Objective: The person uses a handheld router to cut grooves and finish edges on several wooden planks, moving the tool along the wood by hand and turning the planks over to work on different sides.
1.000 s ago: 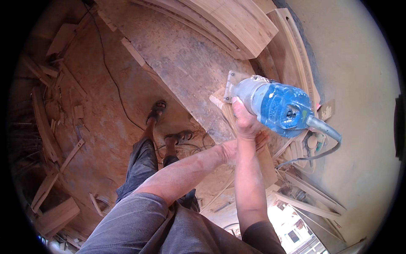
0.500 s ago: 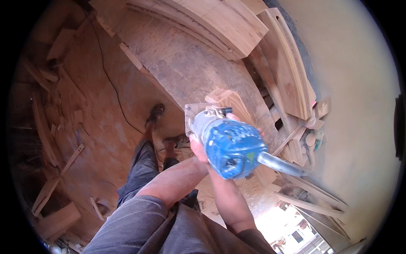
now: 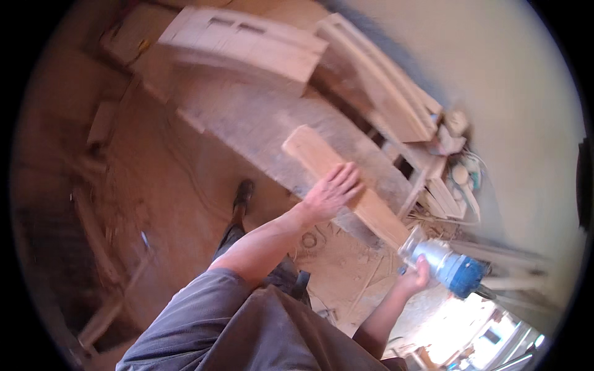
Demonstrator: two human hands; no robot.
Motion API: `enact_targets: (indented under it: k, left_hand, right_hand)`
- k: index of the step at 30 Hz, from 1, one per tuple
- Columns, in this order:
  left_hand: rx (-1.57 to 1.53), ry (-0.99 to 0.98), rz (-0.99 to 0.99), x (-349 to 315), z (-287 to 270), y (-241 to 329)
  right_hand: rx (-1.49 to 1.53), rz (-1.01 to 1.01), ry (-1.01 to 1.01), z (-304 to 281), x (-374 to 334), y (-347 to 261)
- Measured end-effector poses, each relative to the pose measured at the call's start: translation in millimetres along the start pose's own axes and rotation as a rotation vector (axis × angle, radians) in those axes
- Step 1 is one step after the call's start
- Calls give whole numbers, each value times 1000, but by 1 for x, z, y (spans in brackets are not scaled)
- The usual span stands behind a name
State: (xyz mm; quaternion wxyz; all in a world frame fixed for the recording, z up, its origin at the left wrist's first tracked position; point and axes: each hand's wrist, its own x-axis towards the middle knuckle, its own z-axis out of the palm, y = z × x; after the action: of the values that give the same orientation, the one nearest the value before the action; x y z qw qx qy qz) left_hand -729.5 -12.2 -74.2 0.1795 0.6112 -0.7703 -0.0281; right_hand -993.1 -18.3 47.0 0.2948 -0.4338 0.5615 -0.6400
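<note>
A wooden board (image 3: pixel 383 216) lies slantwise on the workbench (image 3: pixel 241 117), its near end reaching past the bench's lower right. My left hand (image 3: pixel 334 193) rests across the middle of this board, fingers stretched out over its top face. Out to the right, my right hand (image 3: pixel 418 277) is closed around the silver lower body of a router (image 3: pixel 458 269) with a blue motor housing. The router lies tilted on its side, its base plate (image 3: pixel 411 242) at the board's near end. Whether the plate touches the wood I cannot tell.
A thick curved timber piece (image 3: pixel 247 46) with two slots lies at the bench's far end. More curved pieces (image 3: pixel 383 80) lean along the wall (image 3: pixel 507 111). Offcuts (image 3: pixel 442 198) and a greenish tool (image 3: pixel 475 179) sit at right. Wood scraps (image 3: pixel 96 235) litter the left floor.
The router has moved from in front of me to the lower right, now in my right hand alone. My left hand has left it and lies on the board. My view has shifted.
</note>
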Motion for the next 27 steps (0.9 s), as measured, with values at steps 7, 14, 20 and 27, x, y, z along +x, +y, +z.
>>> enact_targets:
  k: [7, 14, 20, 27]
  left_hand:
    - [44, -463, 61, 59, -33, -17]
    - [63, -521, 181, 71, -6, -24]
    - [-57, -538, 176, 77, 6, -41]
    - [-31, -465, 312, 140, -8, -37]
  right_hand:
    - [-58, 169, 337, -126, -46, -1]
    - [68, 323, 630, -216, -139, 69]
    - [-11, 407, 756, -117, -154, 19]
    - [-7, 354, 838, -69, -158, 0]
